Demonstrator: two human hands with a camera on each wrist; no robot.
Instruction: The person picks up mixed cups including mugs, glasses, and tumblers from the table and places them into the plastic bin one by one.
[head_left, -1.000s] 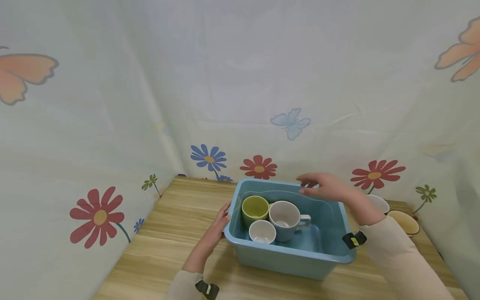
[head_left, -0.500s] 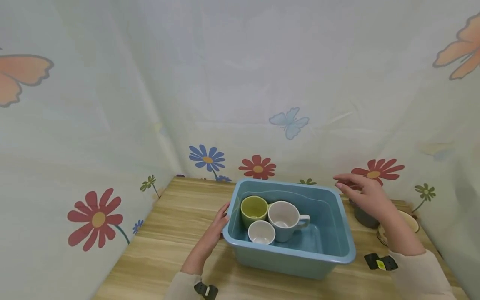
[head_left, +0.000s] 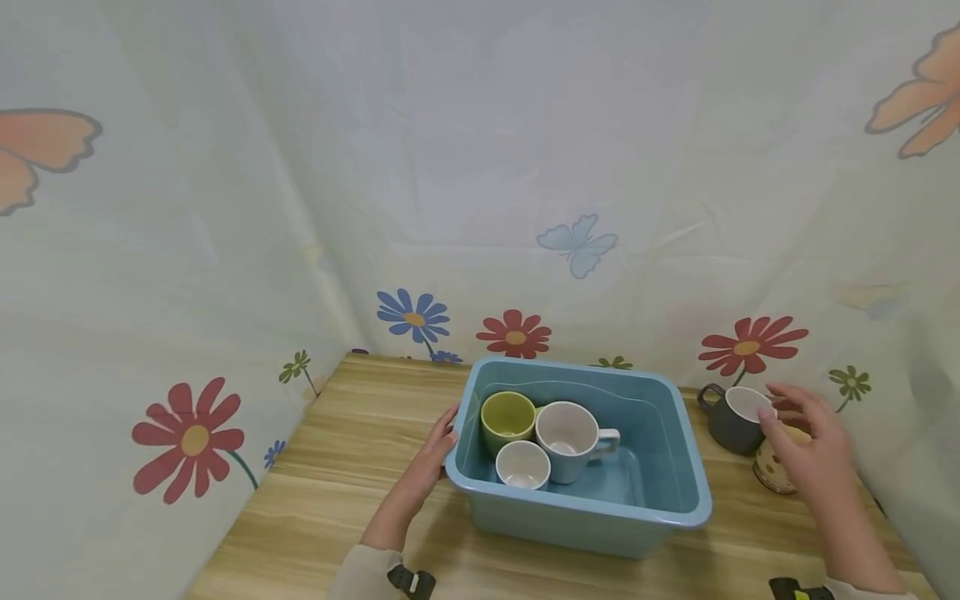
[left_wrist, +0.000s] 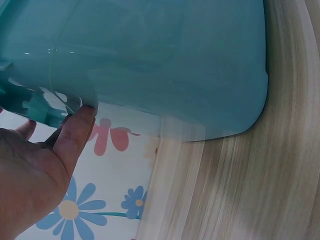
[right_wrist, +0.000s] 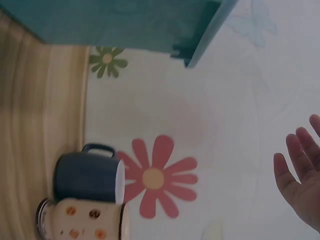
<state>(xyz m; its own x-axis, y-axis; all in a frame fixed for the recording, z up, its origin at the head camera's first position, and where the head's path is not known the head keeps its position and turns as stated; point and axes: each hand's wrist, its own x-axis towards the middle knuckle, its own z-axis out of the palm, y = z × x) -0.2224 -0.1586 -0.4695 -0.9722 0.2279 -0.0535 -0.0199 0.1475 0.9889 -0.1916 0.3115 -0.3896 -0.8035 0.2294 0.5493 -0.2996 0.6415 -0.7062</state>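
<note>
My left hand (head_left: pixel 423 462) rests against the left end of a blue plastic tub (head_left: pixel 570 521), touching its rim. In the left wrist view, straight fingertips of the left hand (left_wrist: pixel 40 175) meet the edge by the tub's handle opening. Inside the tub stand a green mug (head_left: pixel 504 427), a larger pale mug (head_left: pixel 564 454) with its handle to the right, and a small white cup (head_left: pixel 523 475). To the right, my right hand (head_left: pixel 813 446) hovers with spread fingers, holding nothing, beside a dark grey mug (head_left: pixel 727 429) and over a cream patterned mug (head_left: pixel 771 471), which it partly hides.
The tub stands on a wooden table (head_left: pixel 322 492). Behind and on both sides hangs a pale sheet (head_left: pixel 465 167) with printed flowers and butterflies. Both mugs on the right stand close together near the table's back right corner.
My right hand has swung from above the tub's back rim rightward and down to the two mugs on the right, uncovering the dark grey one. The left hand and the tub stay put.
</note>
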